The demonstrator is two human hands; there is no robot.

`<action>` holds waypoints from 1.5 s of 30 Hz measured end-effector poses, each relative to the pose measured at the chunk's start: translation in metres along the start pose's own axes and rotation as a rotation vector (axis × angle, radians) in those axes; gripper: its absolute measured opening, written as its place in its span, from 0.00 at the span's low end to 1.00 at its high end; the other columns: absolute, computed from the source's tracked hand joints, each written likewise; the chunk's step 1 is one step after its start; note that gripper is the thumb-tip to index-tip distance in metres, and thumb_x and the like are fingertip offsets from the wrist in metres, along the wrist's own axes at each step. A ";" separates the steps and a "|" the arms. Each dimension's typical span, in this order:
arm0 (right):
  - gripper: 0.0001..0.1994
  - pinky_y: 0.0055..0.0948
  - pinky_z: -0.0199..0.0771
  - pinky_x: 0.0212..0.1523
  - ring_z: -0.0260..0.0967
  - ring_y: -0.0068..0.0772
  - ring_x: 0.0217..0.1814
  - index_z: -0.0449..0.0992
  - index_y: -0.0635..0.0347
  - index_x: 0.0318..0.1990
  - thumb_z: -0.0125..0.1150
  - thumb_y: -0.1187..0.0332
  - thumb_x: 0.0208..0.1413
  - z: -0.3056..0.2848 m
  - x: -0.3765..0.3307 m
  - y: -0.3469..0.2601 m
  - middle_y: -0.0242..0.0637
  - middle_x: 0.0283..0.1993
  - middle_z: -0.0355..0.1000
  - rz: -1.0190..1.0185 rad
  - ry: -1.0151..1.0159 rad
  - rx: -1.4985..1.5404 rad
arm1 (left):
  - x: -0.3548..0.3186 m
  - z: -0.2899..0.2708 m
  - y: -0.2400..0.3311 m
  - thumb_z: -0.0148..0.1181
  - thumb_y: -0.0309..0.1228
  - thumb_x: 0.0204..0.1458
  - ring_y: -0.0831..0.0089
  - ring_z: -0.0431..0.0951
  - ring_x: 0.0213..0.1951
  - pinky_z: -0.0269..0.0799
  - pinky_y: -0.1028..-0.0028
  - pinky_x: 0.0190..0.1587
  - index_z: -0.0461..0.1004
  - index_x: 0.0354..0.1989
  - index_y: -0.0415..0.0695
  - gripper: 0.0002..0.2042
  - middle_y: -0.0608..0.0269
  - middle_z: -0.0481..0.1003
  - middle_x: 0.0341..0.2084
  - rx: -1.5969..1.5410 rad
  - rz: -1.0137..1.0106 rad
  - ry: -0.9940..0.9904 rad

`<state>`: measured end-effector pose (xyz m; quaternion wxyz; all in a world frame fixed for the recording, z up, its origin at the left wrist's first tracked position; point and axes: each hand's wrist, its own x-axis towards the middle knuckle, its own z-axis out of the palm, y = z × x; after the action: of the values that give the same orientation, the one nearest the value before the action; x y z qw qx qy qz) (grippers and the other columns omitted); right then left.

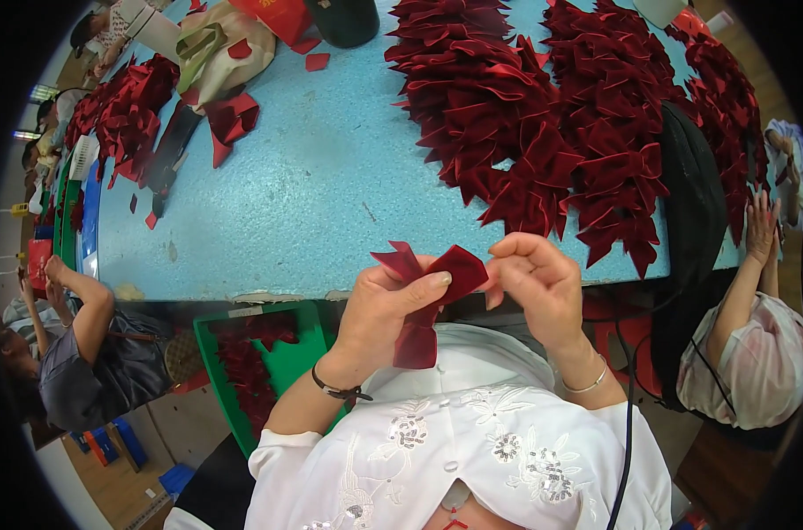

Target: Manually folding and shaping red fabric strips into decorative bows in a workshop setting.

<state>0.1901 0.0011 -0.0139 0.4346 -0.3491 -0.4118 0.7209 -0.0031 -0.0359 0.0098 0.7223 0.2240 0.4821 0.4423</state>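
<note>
A dark red velvet bow (454, 276) is pinched in my left hand (386, 311), its thumb pressed across the middle. One loop points up and right, and another hangs down below my fingers. Close at the bow's right side is my right hand (540, 284), fingers curled with thumb and forefinger near each other. Whether something fine is between those fingertips is too small to make out. Both hands are above the near edge of the blue table (331, 177).
Rows of finished-looking red bows (481, 97) cover the table's right side. A green bin (309, 340) with red pieces stands below the edge at left. A black bag (695, 194) hangs at right. A cloth bag (225, 53) and dark cup (344, 19) lie farther back. Co-workers sit on both sides.
</note>
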 end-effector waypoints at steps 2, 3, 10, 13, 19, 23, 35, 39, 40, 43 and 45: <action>0.12 0.19 0.70 0.33 0.68 0.20 0.32 0.70 0.69 0.42 0.60 0.83 0.49 0.002 -0.001 0.004 0.33 0.32 0.71 -0.058 -0.030 -0.083 | 0.001 0.002 0.000 0.60 0.29 0.52 0.83 0.70 0.29 0.66 0.80 0.32 0.75 0.42 0.36 0.12 0.66 0.75 0.28 -0.035 -0.020 0.017; 0.13 0.19 0.71 0.34 0.68 0.20 0.33 0.69 0.69 0.43 0.60 0.83 0.49 0.004 -0.002 0.006 0.34 0.34 0.71 -0.116 -0.059 -0.167 | 0.003 0.002 -0.003 0.60 0.29 0.52 0.81 0.71 0.29 0.67 0.80 0.32 0.74 0.42 0.36 0.11 0.65 0.75 0.28 -0.063 -0.017 0.004; 0.11 0.20 0.72 0.37 0.69 0.21 0.37 0.70 0.70 0.41 0.60 0.81 0.50 0.003 0.000 0.010 0.36 0.38 0.71 -0.311 -0.054 -0.469 | 0.008 0.009 -0.013 0.58 0.30 0.53 0.76 0.73 0.29 0.69 0.76 0.35 0.73 0.39 0.38 0.09 0.63 0.75 0.28 -0.072 0.029 -0.005; 0.10 0.20 0.72 0.37 0.69 0.21 0.37 0.70 0.70 0.40 0.61 0.81 0.50 -0.003 -0.001 0.008 0.36 0.37 0.72 -0.401 -0.068 -0.546 | 0.011 0.008 -0.016 0.58 0.30 0.53 0.74 0.73 0.31 0.70 0.74 0.38 0.72 0.38 0.39 0.08 0.63 0.75 0.29 -0.162 0.036 -0.069; 0.09 0.20 0.73 0.36 0.70 0.21 0.35 0.70 0.70 0.39 0.60 0.82 0.50 -0.009 -0.003 -0.003 0.35 0.35 0.71 -0.103 -0.126 -0.236 | 0.013 0.018 -0.014 0.57 0.30 0.54 0.77 0.72 0.32 0.68 0.77 0.37 0.71 0.43 0.38 0.11 0.63 0.74 0.31 -0.375 0.008 -0.135; 0.06 0.20 0.73 0.34 0.70 0.21 0.33 0.71 0.71 0.37 0.58 0.82 0.51 -0.001 -0.001 -0.001 0.36 0.34 0.71 -0.228 -0.054 -0.281 | 0.014 0.017 -0.016 0.56 0.30 0.55 0.76 0.73 0.34 0.68 0.75 0.42 0.71 0.44 0.38 0.12 0.62 0.74 0.34 -0.324 0.003 -0.152; 0.11 0.17 0.70 0.33 0.68 0.19 0.33 0.69 0.69 0.40 0.57 0.84 0.47 0.000 -0.001 0.001 0.34 0.34 0.70 -0.217 0.003 -0.406 | 0.013 0.010 -0.014 0.56 0.30 0.55 0.77 0.74 0.36 0.69 0.76 0.41 0.73 0.43 0.37 0.11 0.61 0.76 0.36 -0.374 0.041 -0.201; 0.12 0.19 0.68 0.31 0.68 0.21 0.32 0.69 0.68 0.40 0.59 0.83 0.45 0.004 -0.007 0.004 0.35 0.33 0.70 -0.433 0.052 -0.575 | 0.008 0.008 -0.011 0.56 0.29 0.55 0.77 0.74 0.37 0.69 0.76 0.40 0.73 0.43 0.36 0.11 0.61 0.76 0.36 -0.305 0.073 -0.206; 0.12 0.20 0.67 0.30 0.67 0.21 0.31 0.69 0.68 0.39 0.59 0.83 0.45 0.005 -0.009 0.004 0.36 0.33 0.70 -0.513 0.063 -0.631 | 0.007 0.009 -0.010 0.56 0.29 0.55 0.77 0.74 0.37 0.69 0.76 0.40 0.73 0.43 0.35 0.11 0.60 0.76 0.36 -0.288 0.083 -0.195; 0.15 0.23 0.67 0.29 0.68 0.27 0.31 0.68 0.67 0.40 0.61 0.82 0.42 0.011 -0.005 0.003 0.39 0.33 0.69 -0.620 0.052 -0.771 | 0.002 0.007 -0.009 0.56 0.27 0.54 0.77 0.74 0.36 0.69 0.76 0.41 0.74 0.43 0.35 0.11 0.60 0.76 0.36 -0.261 0.082 -0.180; 0.17 0.24 0.67 0.28 0.68 0.29 0.31 0.68 0.67 0.41 0.62 0.82 0.40 0.012 -0.003 0.003 0.40 0.33 0.69 -0.674 0.044 -0.841 | -0.002 0.004 -0.009 0.57 0.25 0.53 0.77 0.74 0.36 0.69 0.77 0.41 0.74 0.42 0.34 0.10 0.59 0.77 0.37 -0.239 0.060 -0.170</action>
<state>0.1799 -0.0058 -0.0112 0.4731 -0.3567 -0.7448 0.3071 0.0045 -0.0418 0.0055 0.7685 0.1876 0.3562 0.4974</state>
